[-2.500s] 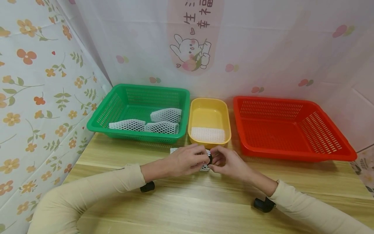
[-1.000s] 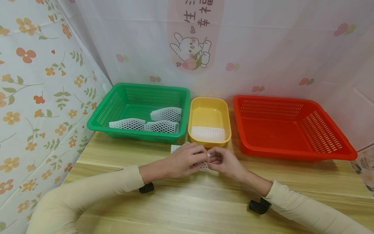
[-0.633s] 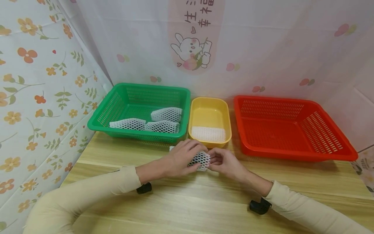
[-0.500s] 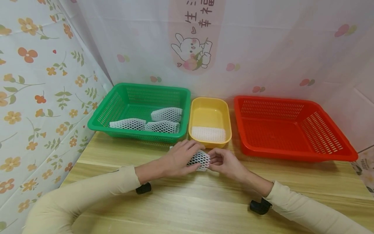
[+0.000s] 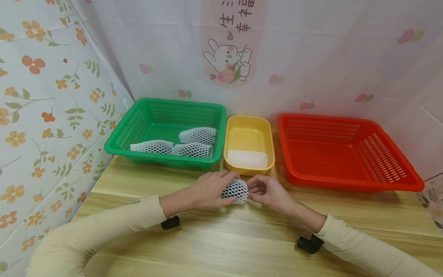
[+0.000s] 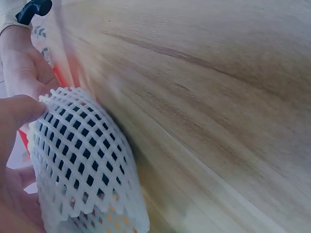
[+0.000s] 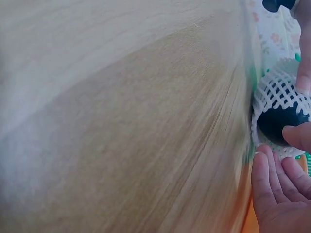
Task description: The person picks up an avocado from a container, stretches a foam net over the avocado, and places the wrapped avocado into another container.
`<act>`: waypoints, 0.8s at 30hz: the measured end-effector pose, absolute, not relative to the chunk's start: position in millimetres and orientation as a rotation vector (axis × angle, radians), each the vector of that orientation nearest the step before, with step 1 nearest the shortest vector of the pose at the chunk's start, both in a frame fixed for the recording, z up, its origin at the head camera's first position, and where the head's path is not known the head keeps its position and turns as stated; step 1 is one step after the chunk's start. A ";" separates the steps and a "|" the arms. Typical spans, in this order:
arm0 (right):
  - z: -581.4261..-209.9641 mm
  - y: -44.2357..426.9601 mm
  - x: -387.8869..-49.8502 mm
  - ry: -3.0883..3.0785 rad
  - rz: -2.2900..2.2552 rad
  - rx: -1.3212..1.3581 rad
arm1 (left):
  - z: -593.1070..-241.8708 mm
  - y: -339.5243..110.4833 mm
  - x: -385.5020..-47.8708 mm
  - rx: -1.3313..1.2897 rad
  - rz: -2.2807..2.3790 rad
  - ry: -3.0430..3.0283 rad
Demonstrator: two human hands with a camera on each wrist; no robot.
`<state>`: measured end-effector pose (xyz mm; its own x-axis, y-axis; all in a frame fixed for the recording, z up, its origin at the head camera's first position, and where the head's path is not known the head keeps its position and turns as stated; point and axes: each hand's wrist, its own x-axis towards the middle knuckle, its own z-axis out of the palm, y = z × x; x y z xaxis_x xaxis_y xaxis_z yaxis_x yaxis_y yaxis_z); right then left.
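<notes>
In front of the yellow tray, my left hand [image 5: 209, 190] grips a white foam net sleeve [image 5: 236, 191] lying on its side, thumb along the near face. Inside the sleeve is a smooth, dark, rounded object [image 7: 279, 124], seen through the mesh and at its uncovered right end. My right hand [image 5: 270, 192] is at that end; its fingers and thumb pinch the sleeve's edge, the thumb [image 7: 297, 136] against the dark object. In the left wrist view the sleeve [image 6: 85, 150] shows its loose, open end towards the camera. The left hand covers part of the sleeve.
A green basket [image 5: 162, 161] at the left holds 3 dark objects in net sleeves [image 5: 194, 150]. The yellow tray [image 5: 249, 171] has flat white net sleeves [image 5: 247, 158] in it. A red basket [image 5: 349, 184] stands at the right, on the wooden table [image 5: 225, 242].
The dark object's right end, bare in the earliest head frame, is now mostly covered by mesh. My left hand has slid slightly left, showing more sleeve; my right hand stays at the end.
</notes>
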<state>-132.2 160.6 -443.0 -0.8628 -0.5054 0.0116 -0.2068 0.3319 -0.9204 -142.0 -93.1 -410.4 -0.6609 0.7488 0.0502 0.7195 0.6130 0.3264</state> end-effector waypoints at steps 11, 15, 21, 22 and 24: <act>-445.0 160.8 -130.7 2.207 -1.575 -0.589 | -407.7 -89.0 -139.6 1.175 0.655 2.648; -446.0 162.0 -130.9 2.171 -1.614 -0.580 | -408.3 -87.9 -139.2 1.221 0.709 2.643; -444.5 162.6 -130.4 2.179 -1.648 -0.550 | -411.2 -86.2 -138.9 1.301 0.791 2.637; -444.2 162.6 -130.1 2.186 -1.648 -0.540 | -411.8 -85.9 -138.8 1.311 0.800 2.633; -443.7 162.5 -129.8 2.197 -1.649 -0.523 | -412.6 -85.4 -138.7 1.323 0.810 2.625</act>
<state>-129.8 162.5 -443.7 -0.8730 -0.4849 -0.0516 -0.0860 0.2571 -0.9626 -138.7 -85.4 -412.6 -0.6199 0.7700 0.1509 0.7212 0.4834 0.4962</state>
